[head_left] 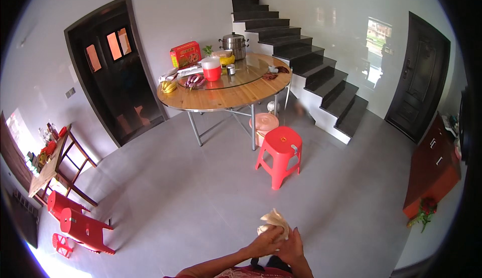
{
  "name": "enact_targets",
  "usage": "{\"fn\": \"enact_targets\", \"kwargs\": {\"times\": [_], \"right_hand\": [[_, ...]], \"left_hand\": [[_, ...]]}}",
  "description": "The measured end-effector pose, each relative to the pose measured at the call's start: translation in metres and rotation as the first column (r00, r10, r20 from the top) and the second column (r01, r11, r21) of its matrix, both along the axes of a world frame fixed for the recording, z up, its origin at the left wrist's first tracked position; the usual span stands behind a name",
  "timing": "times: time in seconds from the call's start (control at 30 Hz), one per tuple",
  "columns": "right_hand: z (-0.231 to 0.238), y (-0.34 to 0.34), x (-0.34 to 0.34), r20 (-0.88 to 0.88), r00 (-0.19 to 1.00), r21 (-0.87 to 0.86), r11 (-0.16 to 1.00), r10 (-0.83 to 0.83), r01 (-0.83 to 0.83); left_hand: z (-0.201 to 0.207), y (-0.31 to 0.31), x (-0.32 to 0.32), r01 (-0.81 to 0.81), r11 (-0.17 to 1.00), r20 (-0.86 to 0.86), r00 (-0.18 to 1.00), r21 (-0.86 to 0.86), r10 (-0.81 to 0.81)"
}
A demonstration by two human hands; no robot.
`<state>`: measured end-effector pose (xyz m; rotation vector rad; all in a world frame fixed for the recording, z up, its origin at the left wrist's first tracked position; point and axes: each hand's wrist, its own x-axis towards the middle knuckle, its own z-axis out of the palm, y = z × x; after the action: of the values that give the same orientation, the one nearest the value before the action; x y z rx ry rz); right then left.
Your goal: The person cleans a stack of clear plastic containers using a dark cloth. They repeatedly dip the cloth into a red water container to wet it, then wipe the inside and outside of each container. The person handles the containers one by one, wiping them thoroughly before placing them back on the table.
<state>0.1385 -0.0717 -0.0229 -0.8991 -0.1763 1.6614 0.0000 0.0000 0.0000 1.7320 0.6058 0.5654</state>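
Note:
A crumpled cream-coloured cloth [275, 219] is bunched up between my two hands in front of my body, above the floor. My left hand [266, 242] reaches in from the left with its fingers closed round the lower part of the cloth. Close against it, my right hand [291, 247] presses on the cloth from the right side, its thumb side up. Part of the cloth sticks out above the fingers. Some of the right hand's fingers are hidden behind the left hand and the cloth.
Ahead stands a red plastic stool [282, 150], beside a lidded pink bucket [264, 122]. Behind them is a round wooden table [221, 97] with bananas, eggplants, a red container and a steamer pot. Dark stairs [321, 79] rise behind. More red stools [88, 228] stand left; a red-brown cabinet [429, 165] right.

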Motion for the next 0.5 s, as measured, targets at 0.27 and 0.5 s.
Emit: {"fn": "enact_targets", "kwargs": {"times": [0.27, 0.5], "right_hand": [[-0.029, 0.204, 0.043, 0.008, 0.999, 0.126, 0.991, -0.042, 0.041], [-0.048, 0.423, 0.088, -0.302, 0.948, 0.247, 0.969, 0.100, -0.023]], "left_hand": [[-0.028, 0.159, 0.044, 0.038, 0.900, -0.180, 0.983, 0.434, 0.045], [0.010, 0.300, 0.060, -0.375, 0.873, 0.030, 0.922, 0.311, 0.386]]}}
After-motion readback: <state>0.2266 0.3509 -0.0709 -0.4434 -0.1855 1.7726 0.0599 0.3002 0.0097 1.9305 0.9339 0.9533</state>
